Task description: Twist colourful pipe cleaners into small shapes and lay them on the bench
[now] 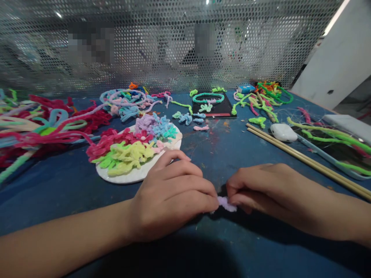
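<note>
A short piece of fuzzy lilac pipe cleaner point(227, 204) lies between my two hands, low over the blue table. My left hand point(176, 189) pinches its left end, with the fingers curled and the thumb hidden below. At its right end, my right hand point(261, 189) grips it between closed fingertips. Just beyond my left hand is a white plate point(116, 177) heaped with pipe-cleaner flowers point(130, 154) in yellow, green, crimson, lilac and blue.
Two wooden sticks point(304, 160) lie at the right by a white earbud case point(283, 132) and a phone point(336, 150). Tangled pipe cleaners point(49, 131) fill the left. Behind a dark tablet-like pad point(216, 110), a perforated metal screen point(162, 46) closes off the table's back.
</note>
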The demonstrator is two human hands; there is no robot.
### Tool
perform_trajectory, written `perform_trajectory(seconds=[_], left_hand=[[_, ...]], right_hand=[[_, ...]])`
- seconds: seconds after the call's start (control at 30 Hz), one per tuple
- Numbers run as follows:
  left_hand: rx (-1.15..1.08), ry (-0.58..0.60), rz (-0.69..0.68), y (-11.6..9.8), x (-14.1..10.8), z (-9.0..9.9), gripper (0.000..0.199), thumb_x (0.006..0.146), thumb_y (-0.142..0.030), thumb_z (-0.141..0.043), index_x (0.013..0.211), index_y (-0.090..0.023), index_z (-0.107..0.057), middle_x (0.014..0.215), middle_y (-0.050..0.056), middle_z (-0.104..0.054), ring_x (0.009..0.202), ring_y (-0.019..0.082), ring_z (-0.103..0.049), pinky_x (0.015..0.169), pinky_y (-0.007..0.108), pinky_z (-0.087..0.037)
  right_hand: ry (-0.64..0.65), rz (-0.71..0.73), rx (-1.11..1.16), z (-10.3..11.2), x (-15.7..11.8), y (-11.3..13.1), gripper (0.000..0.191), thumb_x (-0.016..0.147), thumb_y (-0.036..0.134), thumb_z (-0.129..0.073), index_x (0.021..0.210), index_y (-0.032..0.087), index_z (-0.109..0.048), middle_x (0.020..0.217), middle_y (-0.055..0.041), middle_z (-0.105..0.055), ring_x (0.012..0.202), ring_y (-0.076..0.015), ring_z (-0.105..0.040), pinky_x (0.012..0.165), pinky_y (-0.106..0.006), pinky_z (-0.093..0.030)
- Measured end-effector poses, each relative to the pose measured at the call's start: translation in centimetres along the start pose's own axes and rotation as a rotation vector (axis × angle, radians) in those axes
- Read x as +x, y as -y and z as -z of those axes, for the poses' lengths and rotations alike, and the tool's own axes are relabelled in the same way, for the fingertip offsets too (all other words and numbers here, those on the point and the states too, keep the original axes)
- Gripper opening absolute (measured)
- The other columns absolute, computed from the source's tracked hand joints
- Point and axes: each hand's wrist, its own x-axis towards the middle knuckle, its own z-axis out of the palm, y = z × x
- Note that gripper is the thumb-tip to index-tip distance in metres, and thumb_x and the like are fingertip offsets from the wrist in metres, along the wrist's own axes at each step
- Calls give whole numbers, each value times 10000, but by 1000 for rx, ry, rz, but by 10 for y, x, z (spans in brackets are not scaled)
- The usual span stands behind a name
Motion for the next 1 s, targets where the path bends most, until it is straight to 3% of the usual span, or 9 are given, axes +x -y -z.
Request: perform_trajectory(seconds=[0.3,0.47,0.7,1.0], left_hand=[[0,33,-6,2,-1,0,247,853,-113,-565,971,-321,-624,970,-88,-753,888,136,-654,1004,342,-323],[-6,19,-32,2,-1,0,230,838,-92,-590,973,-277,-611,975,-69,-753,886,135,-644,1009,336,-317],[-15,-117,-52,-1,4,-5,172,870,-69,-564,878,-226,-634,938,-73,-755,804,123,-616,938,336,-364],[-43,-36,-13,-2,5,-4,125,834,-113,-610,870,-230,-637,919,-63,-751,821,144,-592,914,338,-344]], right_hand=[[-25,52,-73,11,3,4,164,944,221,-486,804,194,-568,664,32,-606,550,-73,-533,509,-159,-373],[10,43,-46,10,2,3,164,952,221,-473,825,195,-573,704,26,-617,587,-78,-550,540,-158,-389],[61,56,-33,10,3,5,196,973,238,-450,820,186,-559,716,35,-608,622,-68,-543,573,-147,-389],[74,49,-43,6,6,4,216,981,251,-430,832,181,-570,736,20,-618,635,-76,-543,593,-153,-403]])
